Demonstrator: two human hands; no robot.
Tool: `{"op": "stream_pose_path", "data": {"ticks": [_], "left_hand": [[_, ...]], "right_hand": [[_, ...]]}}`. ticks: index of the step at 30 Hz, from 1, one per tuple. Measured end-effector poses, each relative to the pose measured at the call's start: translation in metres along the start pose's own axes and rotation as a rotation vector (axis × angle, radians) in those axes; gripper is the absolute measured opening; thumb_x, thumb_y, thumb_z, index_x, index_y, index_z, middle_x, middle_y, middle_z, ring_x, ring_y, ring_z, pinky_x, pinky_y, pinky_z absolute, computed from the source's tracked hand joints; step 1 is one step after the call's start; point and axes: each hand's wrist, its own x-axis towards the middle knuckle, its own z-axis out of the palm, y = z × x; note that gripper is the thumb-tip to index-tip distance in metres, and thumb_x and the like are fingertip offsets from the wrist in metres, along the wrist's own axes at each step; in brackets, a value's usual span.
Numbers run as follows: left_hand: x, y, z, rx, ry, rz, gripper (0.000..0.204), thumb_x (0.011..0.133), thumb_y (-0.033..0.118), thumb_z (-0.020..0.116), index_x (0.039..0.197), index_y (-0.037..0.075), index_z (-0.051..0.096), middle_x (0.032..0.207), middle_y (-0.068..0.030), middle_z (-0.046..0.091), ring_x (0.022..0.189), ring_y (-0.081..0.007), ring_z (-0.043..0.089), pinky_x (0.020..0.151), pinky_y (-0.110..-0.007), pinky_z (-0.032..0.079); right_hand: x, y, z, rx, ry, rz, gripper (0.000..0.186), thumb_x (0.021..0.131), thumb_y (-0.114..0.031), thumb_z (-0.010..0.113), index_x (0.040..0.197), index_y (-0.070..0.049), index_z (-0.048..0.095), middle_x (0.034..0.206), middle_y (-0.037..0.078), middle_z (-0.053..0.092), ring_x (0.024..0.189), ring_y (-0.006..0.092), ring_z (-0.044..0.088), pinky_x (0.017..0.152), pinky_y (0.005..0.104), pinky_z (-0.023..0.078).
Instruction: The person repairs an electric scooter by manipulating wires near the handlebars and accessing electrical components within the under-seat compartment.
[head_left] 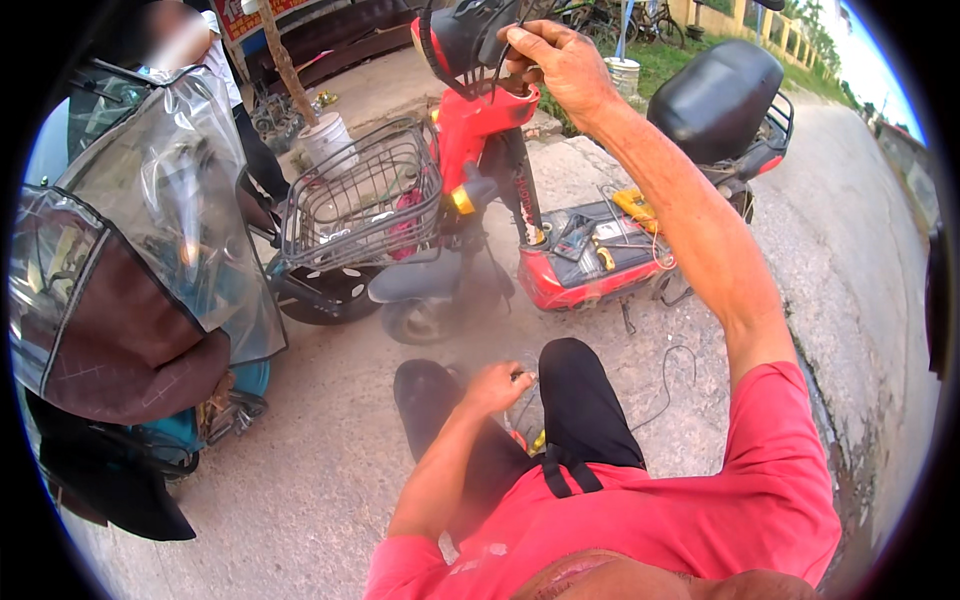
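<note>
My right hand [558, 62] is raised high and gripped on thin black cables at the head of a red electric scooter [480, 130]. My left hand [492, 386] rests low between my knees, fingers closed on a small dark tool whose kind I cannot make out. The scooter stands in front of me with a wire basket [362, 195] on its front and a black seat [715, 95] behind. Several tools, among them a yellow one [634, 205], lie on its red footboard [590, 262]. A loose wire [668, 385] trails over the concrete by my right knee.
To my left stands a second scooter under a clear plastic rain cover [160, 220]. A person [225, 80] stands behind it, near a white bucket [327, 140]. A paved road [860, 250] runs along the right, with grass and parked bicycles at the back.
</note>
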Motion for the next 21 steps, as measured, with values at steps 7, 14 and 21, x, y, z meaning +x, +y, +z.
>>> {"op": "stream_pose_path", "data": {"ticks": [7,14,21], "left_hand": [[-0.001,-0.003,-0.002,0.004,0.003,-0.008,0.051,0.092,0.047,0.063,0.108,-0.001,0.073,0.104,-0.0255,0.071,0.102,-0.0435,0.067,0.090,-0.051,0.051],[-0.001,-0.014,0.003,0.043,0.030,0.006,0.049,0.092,0.045,0.064,0.108,-0.001,0.073,0.106,-0.0237,0.071,0.102,-0.0417,0.068,0.091,-0.049,0.051],[-0.001,-0.002,-0.001,0.028,-0.006,0.001,0.047,0.092,0.043,0.064,0.108,-0.001,0.073,0.106,-0.0240,0.071,0.102,-0.0415,0.068,0.091,-0.049,0.051]], "right_hand": [[0.004,-0.010,0.008,0.147,0.034,0.140,0.020,0.102,-0.024,0.066,0.096,-0.005,0.066,0.084,0.002,0.067,0.071,0.0113,0.066,0.058,0.0272,0.054],[-0.004,-0.005,0.005,-0.128,-0.045,0.003,0.029,0.100,-0.031,0.068,0.106,-0.004,0.071,0.091,0.005,0.072,0.081,0.0143,0.068,0.073,0.0299,0.054],[-0.016,0.003,0.004,-0.377,-0.133,-0.042,0.037,0.100,-0.037,0.064,0.096,-0.002,0.075,0.086,0.011,0.075,0.083,0.0201,0.070,0.076,0.0354,0.052]]}}
